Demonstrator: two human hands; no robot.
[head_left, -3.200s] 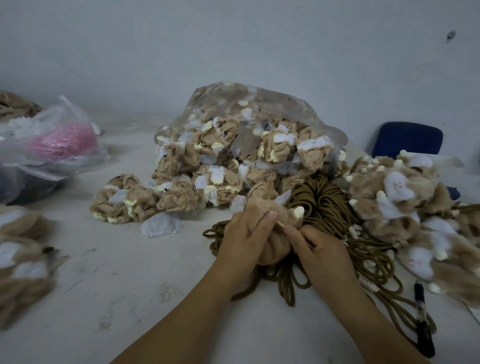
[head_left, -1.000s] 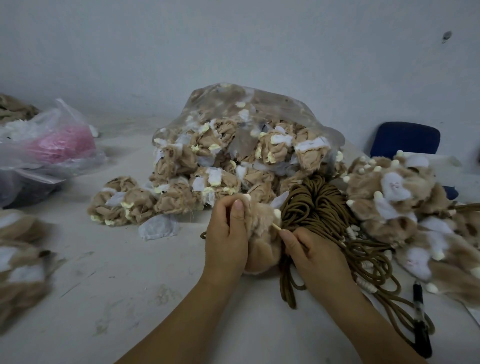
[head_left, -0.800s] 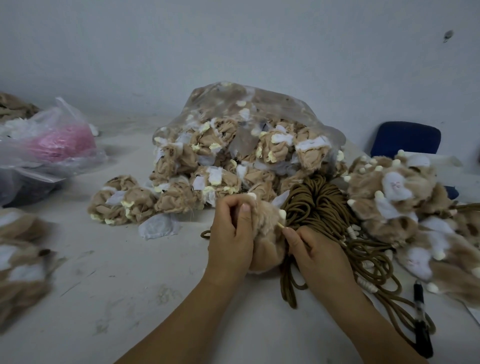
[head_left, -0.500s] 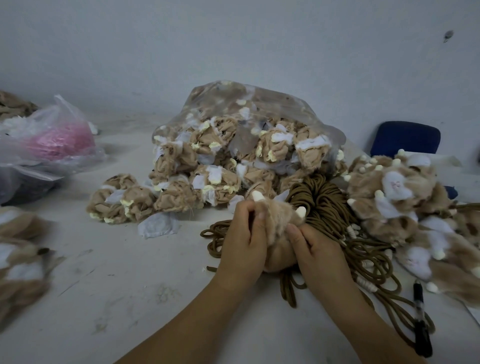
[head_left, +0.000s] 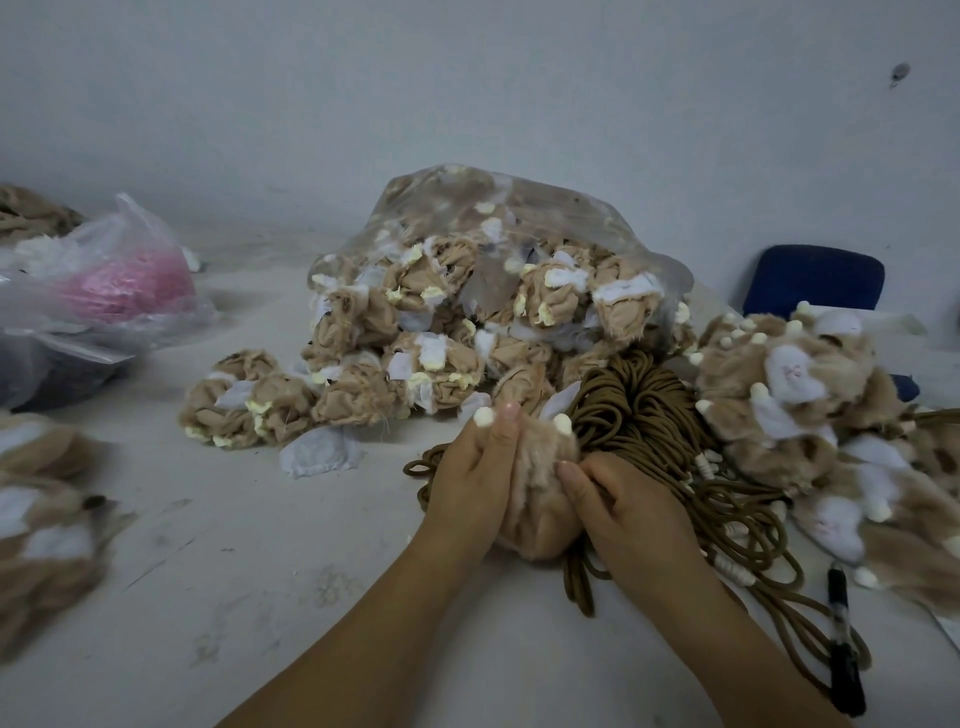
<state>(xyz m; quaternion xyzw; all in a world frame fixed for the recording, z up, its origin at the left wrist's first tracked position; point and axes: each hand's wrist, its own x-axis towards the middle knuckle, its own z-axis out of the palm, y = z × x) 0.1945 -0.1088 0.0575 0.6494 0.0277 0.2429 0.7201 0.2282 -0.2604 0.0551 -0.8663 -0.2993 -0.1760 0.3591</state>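
Note:
A tan furry plush piece (head_left: 537, 483) with two cream horn tips sticks up between my hands at the table's centre. My left hand (head_left: 475, 480) wraps its left side with the fingers curled round it. My right hand (head_left: 621, 501) grips its right side, fingertips pressed into the fur. Under and behind my right hand lies a bundle of brown cord (head_left: 644, 410). Behind the hands, a clear plastic bag (head_left: 498, 208) spills inside-out tan plush pieces (head_left: 358, 384) onto the white table (head_left: 249, 545).
A heap of furry plush pieces (head_left: 800, 410) fills the right side. A black pen (head_left: 844, 644) lies near the right edge. A blue chair back (head_left: 815, 278) stands behind. At left sit a plastic bag with pink stuff (head_left: 119, 283) and more tan pieces (head_left: 41, 514).
The plush piece has been turned furry side out, its horn tips now pointing up. Both hands moved closer together around it and slid slightly lower.

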